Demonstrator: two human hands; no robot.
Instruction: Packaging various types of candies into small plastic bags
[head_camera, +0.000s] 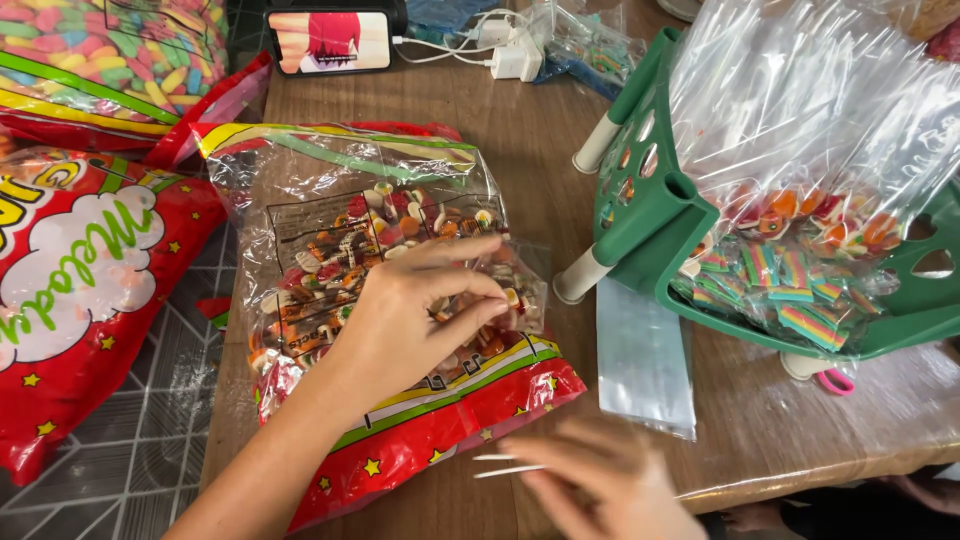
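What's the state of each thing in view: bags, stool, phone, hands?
Candy bag: lying flat on the table, left hand on it.
Left hand: fingers pinching at the bag's clear film.
Right hand: blurred, above the table edge; grip unclear.
Green stool: tipped on its side, holding a clear bag.
Clear bag: open, candy inside.
Phone: screen lit, cable plugged in.
Flat clear sleeve: empty, lying flat.

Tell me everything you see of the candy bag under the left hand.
The candy bag is a large clear plastic pouch with red, yellow and green printed borders and stars, lying flat on the wooden table. It holds mixed small gummies. The left hand rests on top with fingers pressing its middle; a red bag lies beside it.
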